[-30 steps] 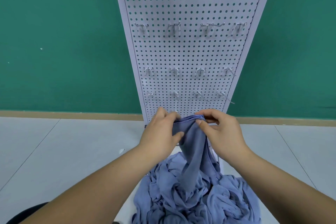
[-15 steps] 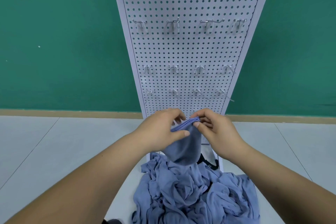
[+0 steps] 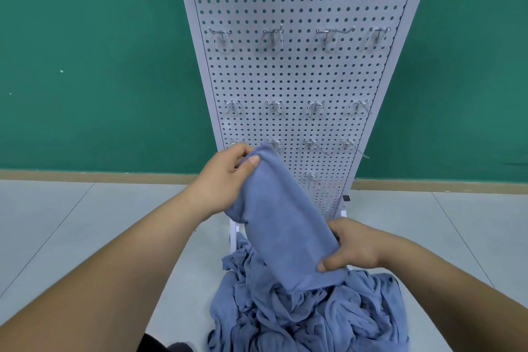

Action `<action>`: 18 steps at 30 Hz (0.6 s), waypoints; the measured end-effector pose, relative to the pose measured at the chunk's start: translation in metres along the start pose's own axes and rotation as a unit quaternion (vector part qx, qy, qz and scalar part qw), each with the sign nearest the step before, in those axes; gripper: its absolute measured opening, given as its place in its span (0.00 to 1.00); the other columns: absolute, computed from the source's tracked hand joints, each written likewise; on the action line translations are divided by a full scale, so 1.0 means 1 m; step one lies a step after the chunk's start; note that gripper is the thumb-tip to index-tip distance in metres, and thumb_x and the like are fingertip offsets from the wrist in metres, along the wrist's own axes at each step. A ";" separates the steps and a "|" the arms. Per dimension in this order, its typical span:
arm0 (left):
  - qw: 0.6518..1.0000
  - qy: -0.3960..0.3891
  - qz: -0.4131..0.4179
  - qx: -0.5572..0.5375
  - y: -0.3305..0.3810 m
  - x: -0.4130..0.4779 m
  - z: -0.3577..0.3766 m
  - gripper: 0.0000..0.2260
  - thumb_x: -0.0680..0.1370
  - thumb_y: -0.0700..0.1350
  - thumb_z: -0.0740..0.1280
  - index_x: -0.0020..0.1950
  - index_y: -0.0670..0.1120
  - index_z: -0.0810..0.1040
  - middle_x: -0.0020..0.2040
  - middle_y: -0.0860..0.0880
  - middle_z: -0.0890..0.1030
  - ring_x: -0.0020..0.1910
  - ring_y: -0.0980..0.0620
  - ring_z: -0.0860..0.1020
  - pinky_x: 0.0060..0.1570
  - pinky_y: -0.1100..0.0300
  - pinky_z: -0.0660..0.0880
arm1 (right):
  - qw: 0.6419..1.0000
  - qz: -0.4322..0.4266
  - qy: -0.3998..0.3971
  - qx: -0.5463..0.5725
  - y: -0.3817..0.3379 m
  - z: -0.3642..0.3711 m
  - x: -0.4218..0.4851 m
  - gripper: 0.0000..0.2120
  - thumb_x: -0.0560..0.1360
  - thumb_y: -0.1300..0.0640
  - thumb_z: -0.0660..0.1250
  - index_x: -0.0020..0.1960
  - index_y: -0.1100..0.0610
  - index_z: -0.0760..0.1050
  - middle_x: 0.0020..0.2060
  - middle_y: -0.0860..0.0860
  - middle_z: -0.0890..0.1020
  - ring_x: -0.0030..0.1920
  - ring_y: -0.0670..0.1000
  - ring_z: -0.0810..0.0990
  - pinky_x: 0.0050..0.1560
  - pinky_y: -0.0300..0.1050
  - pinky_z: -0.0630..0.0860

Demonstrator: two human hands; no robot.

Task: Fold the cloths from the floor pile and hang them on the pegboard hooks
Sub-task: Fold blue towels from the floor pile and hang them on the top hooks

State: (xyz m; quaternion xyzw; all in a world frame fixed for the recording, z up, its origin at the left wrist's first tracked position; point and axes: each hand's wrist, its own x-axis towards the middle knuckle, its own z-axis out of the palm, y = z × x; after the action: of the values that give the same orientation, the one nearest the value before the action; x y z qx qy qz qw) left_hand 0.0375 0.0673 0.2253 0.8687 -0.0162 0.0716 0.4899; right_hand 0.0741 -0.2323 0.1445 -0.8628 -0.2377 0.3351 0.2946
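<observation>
Cloth (image 3: 283, 223), blue and folded long, is pinched at 11 o'clock by the left hand (image 3: 220, 183) and gripped at 5 o'clock by the right hand (image 3: 354, 248), above the crumpled blue pile (image 3: 314, 320).

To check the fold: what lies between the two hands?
In the head view, only the cloth spans from the left hand down to the right hand; both grip it.
</observation>
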 end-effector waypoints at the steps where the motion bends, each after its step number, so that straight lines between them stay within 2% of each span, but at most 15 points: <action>1: 1.000 0.015 -0.020 0.003 -0.004 0.001 -0.004 0.08 0.86 0.50 0.64 0.51 0.50 0.79 0.40 0.49 0.82 0.39 0.53 0.75 0.43 0.53 0.71 | 1.000 0.009 -0.010 0.013 0.004 -0.003 -0.001 0.13 0.67 0.52 0.82 0.49 0.47 0.83 0.45 0.41 0.88 0.48 0.46 0.87 0.46 0.43 0.82; 3: 0.997 0.038 -0.058 0.022 -0.014 0.001 -0.011 0.09 0.86 0.51 0.63 0.50 0.50 0.78 0.44 0.42 0.82 0.39 0.50 0.74 0.42 0.52 0.71 | 0.999 0.021 -0.020 0.039 0.012 -0.008 -0.002 0.14 0.67 0.50 0.82 0.49 0.53 0.84 0.47 0.53 0.88 0.47 0.53 0.86 0.50 0.53 0.81; 4: 0.995 0.046 -0.077 0.032 -0.018 0.001 -0.013 0.09 0.86 0.51 0.63 0.50 0.50 0.78 0.45 0.41 0.82 0.39 0.49 0.75 0.43 0.52 0.71 | 0.998 0.026 -0.023 0.050 0.016 -0.010 -0.003 0.15 0.67 0.50 0.81 0.49 0.55 0.84 0.48 0.57 0.87 0.46 0.53 0.85 0.51 0.53 0.80; 6: 0.991 0.056 -0.110 0.056 -0.027 0.001 -0.015 0.10 0.86 0.51 0.61 0.50 0.48 0.77 0.46 0.41 0.82 0.40 0.48 0.75 0.43 0.51 0.72 | 0.996 0.037 -0.014 0.080 0.021 -0.015 -0.006 0.14 0.69 0.50 0.79 0.52 0.56 0.85 0.51 0.60 0.87 0.49 0.54 0.85 0.59 0.55 0.81; 8: 0.985 0.065 -0.140 0.073 -0.036 0.000 -0.017 0.12 0.87 0.51 0.59 0.51 0.45 0.75 0.47 0.42 0.81 0.43 0.46 0.75 0.44 0.50 0.72 | 0.985 0.044 0.034 0.162 0.024 -0.017 -0.010 0.12 0.73 0.54 0.77 0.53 0.59 0.84 0.54 0.63 0.86 0.53 0.58 0.86 0.65 0.60 0.78; 10: 0.981 0.079 -0.165 0.066 -0.042 -0.001 -0.018 0.13 0.87 0.51 0.58 0.52 0.43 0.73 0.47 0.43 0.79 0.44 0.45 0.75 0.45 0.50 0.71 | 0.947 0.047 0.098 0.303 0.020 -0.018 -0.011 0.10 0.79 0.62 0.71 0.59 0.63 0.82 0.56 0.62 0.86 0.60 0.62 0.85 0.67 0.60 0.79; 13: 0.974 0.104 -0.194 0.057 -0.046 -0.003 -0.015 0.15 0.88 0.52 0.56 0.53 0.41 0.72 0.50 0.43 0.78 0.48 0.41 0.76 0.48 0.48 0.73 | 0.867 0.035 0.190 0.460 0.006 -0.014 -0.008 0.12 0.84 0.63 0.62 0.65 0.59 0.79 0.57 0.59 0.87 0.61 0.62 0.85 0.67 0.60 0.79; 15: 0.971 0.116 -0.201 0.060 -0.046 -0.004 -0.009 0.15 0.88 0.52 0.55 0.54 0.41 0.71 0.51 0.41 0.78 0.49 0.40 0.76 0.51 0.47 0.74 | 0.828 0.043 0.263 0.493 -0.002 -0.010 -0.002 0.13 0.86 0.59 0.59 0.63 0.53 0.80 0.56 0.58 0.87 0.56 0.60 0.85 0.59 0.58 0.81; 17: 0.970 0.129 -0.198 0.057 -0.044 -0.006 0.000 0.16 0.88 0.52 0.54 0.53 0.41 0.70 0.48 0.42 0.77 0.45 0.43 0.74 0.46 0.49 0.71 | 0.811 0.072 0.337 0.472 -0.008 -0.002 0.005 0.13 0.86 0.54 0.57 0.60 0.48 0.80 0.56 0.59 0.85 0.51 0.59 0.81 0.51 0.56 0.77; 18: 0.969 0.136 -0.198 0.055 -0.042 -0.007 0.005 0.15 0.88 0.52 0.54 0.53 0.41 0.70 0.46 0.44 0.75 0.42 0.45 0.72 0.43 0.50 0.69 | 0.813 0.082 0.364 0.447 -0.010 0.003 0.008 0.13 0.86 0.52 0.56 0.60 0.47 0.79 0.56 0.57 0.84 0.53 0.58 0.80 0.53 0.56 0.78</action>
State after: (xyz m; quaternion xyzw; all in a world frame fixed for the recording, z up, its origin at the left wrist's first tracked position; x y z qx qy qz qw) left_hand 0.0349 0.0850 0.1861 0.8625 0.2266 0.0911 0.4432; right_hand 0.0755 -0.2194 0.1457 -0.7115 0.1341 0.0883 0.6841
